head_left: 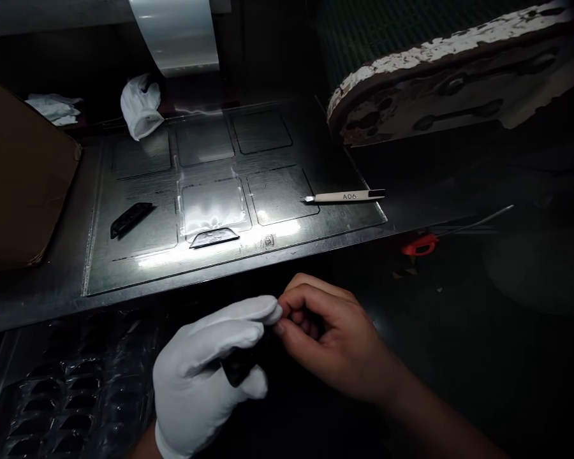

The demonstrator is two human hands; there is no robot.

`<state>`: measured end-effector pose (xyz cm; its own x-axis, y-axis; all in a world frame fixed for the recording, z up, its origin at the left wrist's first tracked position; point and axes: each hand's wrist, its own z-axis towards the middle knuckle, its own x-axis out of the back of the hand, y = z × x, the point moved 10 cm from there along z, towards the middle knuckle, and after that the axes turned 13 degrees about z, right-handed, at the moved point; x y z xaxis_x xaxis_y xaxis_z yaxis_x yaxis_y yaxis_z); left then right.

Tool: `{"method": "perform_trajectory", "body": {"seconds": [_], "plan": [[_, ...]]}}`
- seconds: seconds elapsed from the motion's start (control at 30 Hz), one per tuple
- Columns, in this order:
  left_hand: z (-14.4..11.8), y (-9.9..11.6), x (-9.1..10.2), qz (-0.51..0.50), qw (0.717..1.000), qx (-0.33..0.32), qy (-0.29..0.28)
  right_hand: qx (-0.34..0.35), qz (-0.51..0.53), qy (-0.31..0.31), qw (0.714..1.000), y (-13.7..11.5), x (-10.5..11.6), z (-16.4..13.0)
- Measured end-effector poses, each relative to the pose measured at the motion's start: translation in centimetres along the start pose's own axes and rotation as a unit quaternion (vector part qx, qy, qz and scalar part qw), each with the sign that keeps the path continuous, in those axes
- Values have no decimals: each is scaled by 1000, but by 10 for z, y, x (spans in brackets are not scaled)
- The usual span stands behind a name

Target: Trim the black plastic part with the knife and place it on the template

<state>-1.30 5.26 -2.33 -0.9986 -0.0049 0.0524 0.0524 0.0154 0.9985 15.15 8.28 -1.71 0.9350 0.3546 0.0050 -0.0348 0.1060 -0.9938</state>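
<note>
Head view: the left hand [210, 370], in a white glove, sits low in the middle, just below the front edge of the dark plate [124, 268] that lies on the tabletop. Its palm turns inward and its fingers [249, 312] curl together, clamped on a small dark part [236, 366] that peeks out between thumb and palm. The bare right hand [330, 341] comes in from the lower right, forearm slanting up toward the plate's front edge, wrist bent left. Its fingers [299, 303] are bunched together and pinched at the tip of the gloved forefinger, touching it; whether they grip anything of their own cannot be told.

On the plate lie a black part [129, 218] at its left, a flat dark piece [214, 238] near its front edge, and a white tool marked A06 [344, 196] at its right. A crumpled white glove [141, 105] rests at the plate's far edge. A cardboard box [19, 185] stands left of the plate, and a clear blister tray [62, 395] lies below its front left corner.
</note>
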Motion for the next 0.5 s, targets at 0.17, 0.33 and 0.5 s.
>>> {"method": "perform_trajectory", "body": {"seconds": [0.17,0.33,0.5], "plan": [[0,11,-2,35,999,-35,-5,-21,14,6,1000,4,-2,1],[-1,-11,-3,-32,999,13,-23,-48,64,32,996,13,-7,-2],[3,-22,-7,-198,980,32,-8,-62,136,52,987,20,-4,-9]]}}
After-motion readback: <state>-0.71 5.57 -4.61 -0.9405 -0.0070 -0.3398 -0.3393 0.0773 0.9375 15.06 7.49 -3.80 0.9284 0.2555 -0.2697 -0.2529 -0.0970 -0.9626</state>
